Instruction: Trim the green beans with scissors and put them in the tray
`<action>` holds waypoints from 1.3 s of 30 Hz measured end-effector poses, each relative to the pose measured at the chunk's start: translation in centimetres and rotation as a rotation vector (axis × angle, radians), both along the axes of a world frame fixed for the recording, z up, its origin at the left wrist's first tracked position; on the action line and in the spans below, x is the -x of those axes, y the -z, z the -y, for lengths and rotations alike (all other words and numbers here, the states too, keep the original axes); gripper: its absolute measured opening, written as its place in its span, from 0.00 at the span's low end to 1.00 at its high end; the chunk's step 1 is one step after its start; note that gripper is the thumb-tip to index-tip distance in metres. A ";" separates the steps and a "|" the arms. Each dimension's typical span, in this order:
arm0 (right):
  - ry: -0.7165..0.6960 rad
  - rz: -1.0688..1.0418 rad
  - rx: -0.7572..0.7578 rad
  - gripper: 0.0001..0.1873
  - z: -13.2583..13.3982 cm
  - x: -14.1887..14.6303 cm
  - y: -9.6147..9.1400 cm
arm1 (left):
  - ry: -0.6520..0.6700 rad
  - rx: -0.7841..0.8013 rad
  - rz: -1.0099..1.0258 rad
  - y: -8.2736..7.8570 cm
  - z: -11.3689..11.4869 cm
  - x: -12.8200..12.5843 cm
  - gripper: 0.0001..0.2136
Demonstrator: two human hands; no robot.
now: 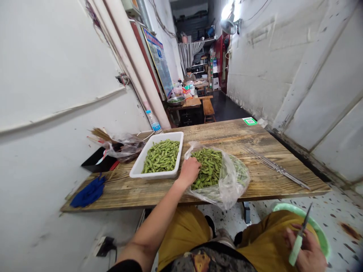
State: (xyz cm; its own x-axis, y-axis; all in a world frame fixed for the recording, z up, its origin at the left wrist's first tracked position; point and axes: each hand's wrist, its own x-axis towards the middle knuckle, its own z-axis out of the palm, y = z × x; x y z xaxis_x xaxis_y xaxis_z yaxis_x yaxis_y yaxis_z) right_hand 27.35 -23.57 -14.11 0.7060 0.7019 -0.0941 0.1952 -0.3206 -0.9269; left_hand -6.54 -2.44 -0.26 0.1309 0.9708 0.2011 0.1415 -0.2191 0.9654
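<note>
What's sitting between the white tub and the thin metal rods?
In the head view, a clear plastic bag of green pods, with the left hand at its open edge, then wooden tabletop.

My left hand (pixel 189 170) reaches into the bag (pixel 229 189) of pods (pixel 208 166) — its fingertips I can't make out. Just left on the table (pixel 232 138) sits a white tray (pixel 154 175) of pods. My right hand (pixel 309 251) grips a green-handled blade (pixel 300 237), point up — near a green basin (pixel 323 234). Rods (pixel 279 169) lie at right, a blue cloth (pixel 89 192) at left.
</note>
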 end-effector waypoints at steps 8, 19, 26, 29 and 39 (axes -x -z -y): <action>-1.013 -0.374 -0.054 0.28 -3.1 9.2 -14.4 | -0.066 -0.118 -0.395 -0.2 0.7 -0.6 0.03; -1.020 0.448 0.032 0.26 -10.8 13.1 -18.0 | 0.053 0.321 0.351 -2.3 4.3 -0.5 0.16; -1.117 0.352 -0.025 0.19 -11.6 13.1 -18.2 | 0.037 0.296 0.309 -2.0 4.5 -0.7 0.15; -1.157 0.246 -0.008 0.20 -11.8 13.3 -17.9 | 0.059 0.302 0.270 -1.6 4.4 -0.8 0.15; -1.177 0.008 0.216 0.20 -12.1 14.3 -16.6 | 0.114 0.460 0.193 0.1 4.1 -1.2 0.14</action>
